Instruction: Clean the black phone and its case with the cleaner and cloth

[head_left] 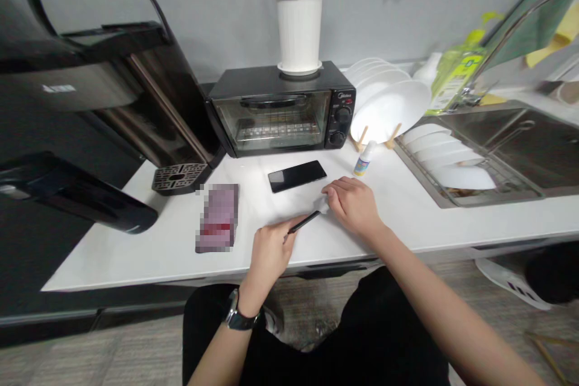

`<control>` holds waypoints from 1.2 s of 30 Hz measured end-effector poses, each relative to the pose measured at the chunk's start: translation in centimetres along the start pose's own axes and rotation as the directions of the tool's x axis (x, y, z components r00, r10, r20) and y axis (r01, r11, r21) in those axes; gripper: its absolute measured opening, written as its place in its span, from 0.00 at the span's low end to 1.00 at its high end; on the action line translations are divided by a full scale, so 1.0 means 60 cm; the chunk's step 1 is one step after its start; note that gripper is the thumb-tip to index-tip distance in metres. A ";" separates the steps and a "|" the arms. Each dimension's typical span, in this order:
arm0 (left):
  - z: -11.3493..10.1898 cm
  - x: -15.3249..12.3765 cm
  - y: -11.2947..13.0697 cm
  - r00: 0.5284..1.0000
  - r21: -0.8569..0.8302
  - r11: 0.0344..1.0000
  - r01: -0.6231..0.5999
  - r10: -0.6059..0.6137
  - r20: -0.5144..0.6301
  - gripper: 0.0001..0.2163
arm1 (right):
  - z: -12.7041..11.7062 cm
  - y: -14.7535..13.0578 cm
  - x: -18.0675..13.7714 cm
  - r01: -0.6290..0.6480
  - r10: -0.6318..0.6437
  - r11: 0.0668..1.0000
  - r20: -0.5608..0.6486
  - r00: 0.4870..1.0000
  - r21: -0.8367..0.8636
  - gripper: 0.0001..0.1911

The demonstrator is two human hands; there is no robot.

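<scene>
A slim black stick-like object (304,222) slants between my two hands just above the white counter; its exact kind does not show. My left hand (271,247), with a watch on the wrist, is closed on its lower left end. My right hand (353,204) is closed at the other end, its fingers bent around a small whitish, tissue-like piece (323,205) that touches the black object's tip. Behind the hands lies a black smartphone (297,176). A small white bottle (364,158) with a yellow and blue label stands just beyond my right hand.
A toaster oven (280,111) carries a white utensil pot (299,33). At left are a water dispenser (131,90), a dark bottle (76,193) and a blurred purple packet (219,217). White plates (393,108) and the sink (434,184) are at right. Someone's shoe (511,282) shows below.
</scene>
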State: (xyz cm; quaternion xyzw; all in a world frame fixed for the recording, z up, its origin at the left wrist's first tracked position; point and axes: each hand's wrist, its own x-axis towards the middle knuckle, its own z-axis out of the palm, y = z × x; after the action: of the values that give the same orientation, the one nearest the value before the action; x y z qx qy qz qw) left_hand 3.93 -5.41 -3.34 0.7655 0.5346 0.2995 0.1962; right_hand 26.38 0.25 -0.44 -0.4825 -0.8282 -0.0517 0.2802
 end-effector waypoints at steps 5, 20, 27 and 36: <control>0.006 0.006 -0.010 0.998 0.160 0.985 0.061 -0.059 -0.015 0.12 | 0.035 -0.094 0.010 0.057 -0.045 0.990 -0.098 0.994 0.127 0.19; 0.009 0.012 0.006 0.995 0.192 0.976 0.098 -0.095 -0.023 0.13 | 0.022 -0.067 0.011 -0.078 0.091 0.992 -0.136 0.986 0.101 0.15; 0.010 0.006 -0.004 0.993 0.225 0.968 0.109 -0.117 0.021 0.08 | 0.016 -0.104 -0.026 0.264 -0.256 0.952 -0.067 0.964 0.152 0.18; 0.005 0.014 0.013 0.987 0.221 0.968 0.116 -0.138 0.087 0.13 | 0.025 -0.099 0.000 -0.080 0.091 0.994 -0.154 0.984 0.080 0.19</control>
State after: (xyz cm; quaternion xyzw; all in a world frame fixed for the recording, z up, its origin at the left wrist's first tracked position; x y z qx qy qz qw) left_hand 4.89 -4.92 -2.87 0.7608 0.6010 0.1874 0.1579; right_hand 20.81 -2.37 -0.61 -0.5014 -0.7834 -0.0472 0.3642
